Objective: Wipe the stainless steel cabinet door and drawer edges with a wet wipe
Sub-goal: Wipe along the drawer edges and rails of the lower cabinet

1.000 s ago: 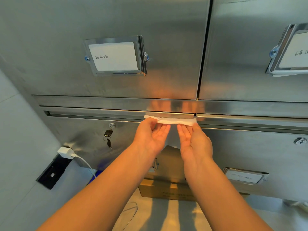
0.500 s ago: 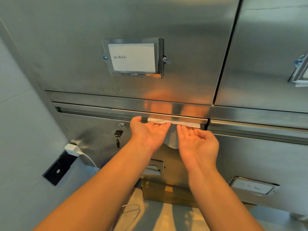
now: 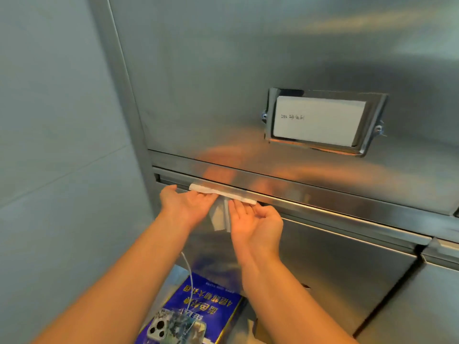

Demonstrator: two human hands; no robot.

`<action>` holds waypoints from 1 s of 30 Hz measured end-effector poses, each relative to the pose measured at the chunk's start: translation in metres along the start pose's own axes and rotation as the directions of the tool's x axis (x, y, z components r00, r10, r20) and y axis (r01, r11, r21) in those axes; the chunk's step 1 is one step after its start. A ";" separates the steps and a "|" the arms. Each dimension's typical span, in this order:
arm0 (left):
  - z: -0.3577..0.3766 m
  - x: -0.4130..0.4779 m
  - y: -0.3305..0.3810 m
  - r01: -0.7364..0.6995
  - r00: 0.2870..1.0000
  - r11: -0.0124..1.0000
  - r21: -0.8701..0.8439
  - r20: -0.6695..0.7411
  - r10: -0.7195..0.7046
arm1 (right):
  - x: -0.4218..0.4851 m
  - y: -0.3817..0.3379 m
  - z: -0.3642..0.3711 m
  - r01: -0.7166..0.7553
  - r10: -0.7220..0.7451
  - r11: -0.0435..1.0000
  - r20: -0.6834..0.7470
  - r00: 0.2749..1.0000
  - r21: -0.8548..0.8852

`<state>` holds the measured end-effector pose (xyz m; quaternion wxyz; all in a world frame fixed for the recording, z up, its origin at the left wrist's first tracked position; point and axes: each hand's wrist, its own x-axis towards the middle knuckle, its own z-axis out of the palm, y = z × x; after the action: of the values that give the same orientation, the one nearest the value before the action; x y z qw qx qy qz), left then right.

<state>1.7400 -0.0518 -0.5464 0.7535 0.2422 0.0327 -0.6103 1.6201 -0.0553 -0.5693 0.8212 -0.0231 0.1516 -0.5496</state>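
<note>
Along the drawer edge, near its left end: wet wipe, folded strip, judged light, limp, slick on steel, best pinned flat from below; left hand and right hand lay open-palmed, fingertips pressing it, gripping nothing.

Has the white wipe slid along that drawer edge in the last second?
Yes, leftward along the drawer edge: the wet wipe was below-right of the label holder and now lies left of it.

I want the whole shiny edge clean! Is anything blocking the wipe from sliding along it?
Nothing visible does. The left hand and right hand press the wet wipe straight onto the drawer edge, and the edge looks bare on either side of it.
</note>
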 end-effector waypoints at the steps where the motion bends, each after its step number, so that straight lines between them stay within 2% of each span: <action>1: -0.005 0.004 0.014 -0.025 1.000 1.000 0.000 0.002 0.025 | 0.006 0.014 0.004 -0.013 0.013 1.000 0.005 1.000 -0.010; 8: -0.025 0.024 0.096 -0.135 0.990 0.990 -0.027 -0.037 0.134 | 0.035 0.093 0.031 -0.086 0.086 0.995 -0.004 0.996 -0.049; 15: -0.027 0.026 0.086 -0.179 0.984 0.984 -0.001 -0.028 0.179 | 0.034 0.083 0.026 -0.111 0.111 0.993 0.007 0.994 -0.047; 21: -0.010 0.010 0.035 -0.097 0.994 0.995 0.038 -0.036 0.099 | 0.013 0.031 0.013 -0.053 0.053 0.998 -0.016 0.998 0.020; 30: 0.038 -0.023 -0.114 0.124 0.991 0.990 0.073 -0.065 -0.119 | -0.056 -0.118 -0.025 0.107 -0.091 0.986 -0.117 0.989 0.132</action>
<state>1.6185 -0.0622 -0.5423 0.7039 0.2869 0.0468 -0.6482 1.4881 -0.0472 -0.5567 0.7829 0.0565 0.1572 -0.5994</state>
